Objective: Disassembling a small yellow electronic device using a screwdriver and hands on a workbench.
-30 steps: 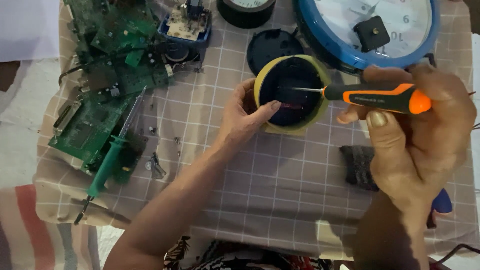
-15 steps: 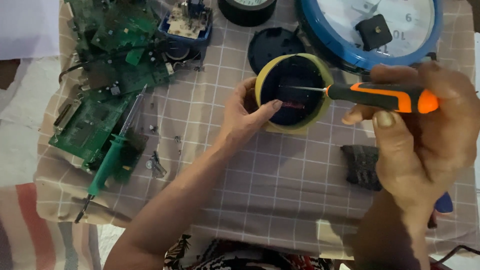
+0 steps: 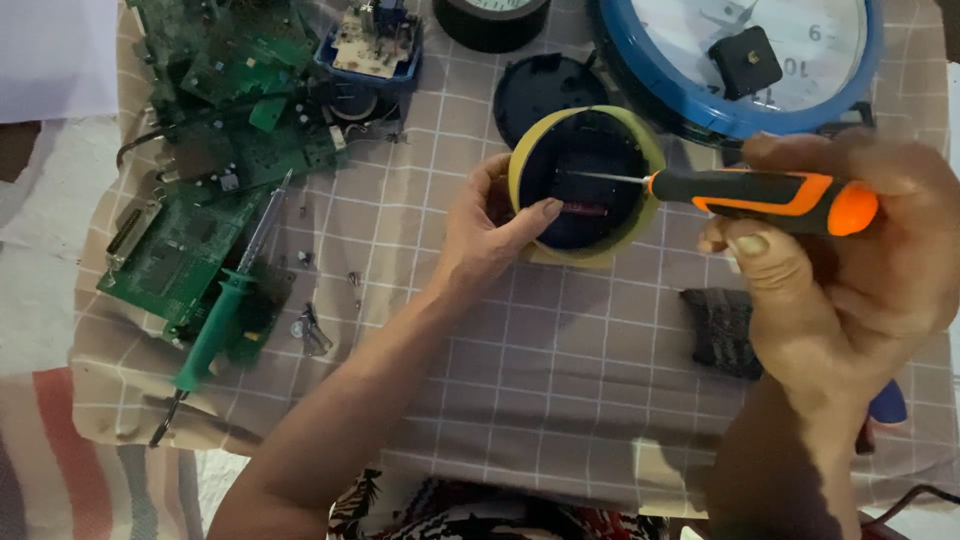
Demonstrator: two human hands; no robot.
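Soft, even light is falling from above across the checked cloth, leaving the scene bright without harsh contrast. Shadows are staying faint: a thin one is lying under the left hand and a darker one is gathering beneath the right hand. Mild glare is washing over the white clock face and the paper at the top left is nearly blowing out. The right hand, closest to the lens, is looking slightly soft, while the green circuit boards are rendering fairly sharp. Compression is smearing fine detail, and edges are bending little.
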